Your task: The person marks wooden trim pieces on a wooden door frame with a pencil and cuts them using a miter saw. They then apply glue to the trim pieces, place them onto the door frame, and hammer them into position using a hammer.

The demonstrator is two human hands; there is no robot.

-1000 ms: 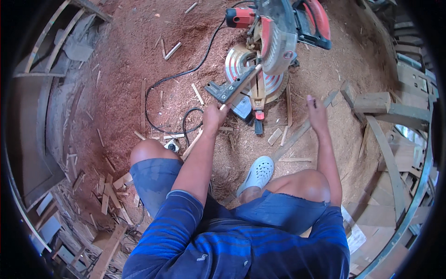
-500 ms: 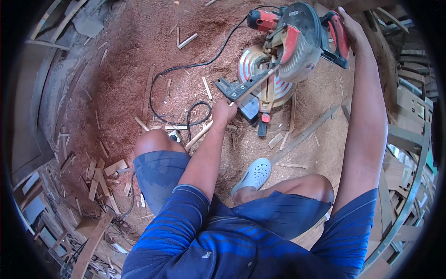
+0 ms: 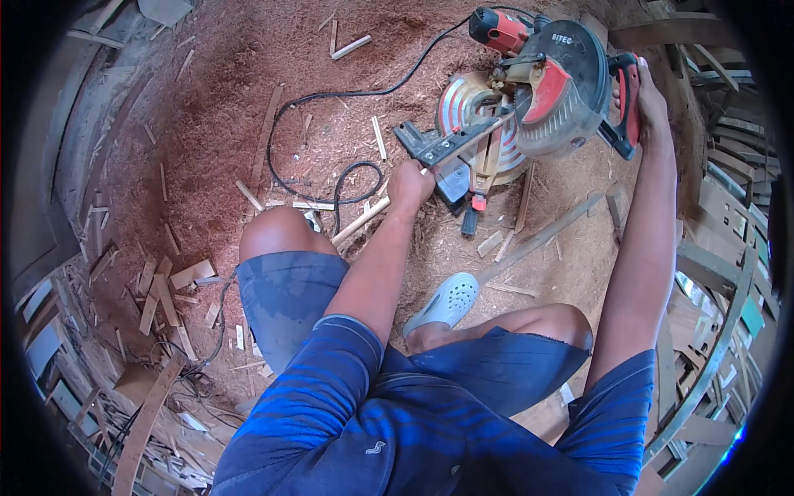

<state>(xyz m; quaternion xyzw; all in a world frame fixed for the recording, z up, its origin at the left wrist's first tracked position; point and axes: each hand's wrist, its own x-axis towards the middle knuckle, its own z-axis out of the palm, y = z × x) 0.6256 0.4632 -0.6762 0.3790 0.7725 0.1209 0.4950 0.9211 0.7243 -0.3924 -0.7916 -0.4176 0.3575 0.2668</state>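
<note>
My left hand [image 3: 411,187] is closed around a thin wooden stick [image 3: 361,226], beside the left end of the saw's fence. The stick slants from near my left knee, along the fence, toward the blade area. My right hand [image 3: 652,103] grips the red and black handle of a miter saw [image 3: 569,83], with my arm stretched far forward. The saw has a dark round blade guard, a clear lower guard and a red motor housing. Its round base [image 3: 452,116] rests on the ground. The guard hides the blade and the stick's far end.
A black power cord [image 3: 313,97] loops over the sawdust-covered ground left of the saw. Wood offcuts [image 3: 165,299] lie heaped at lower left. A long flat strip [image 3: 542,237] lies near my shoe [image 3: 449,302]. Wooden frames and scraps [image 3: 715,269] crowd the right side.
The saw head and my right hand have come nearer to me and a little right relative to the base. My left hand stays on the stick near the fence. The whole view has shifted slightly.
</note>
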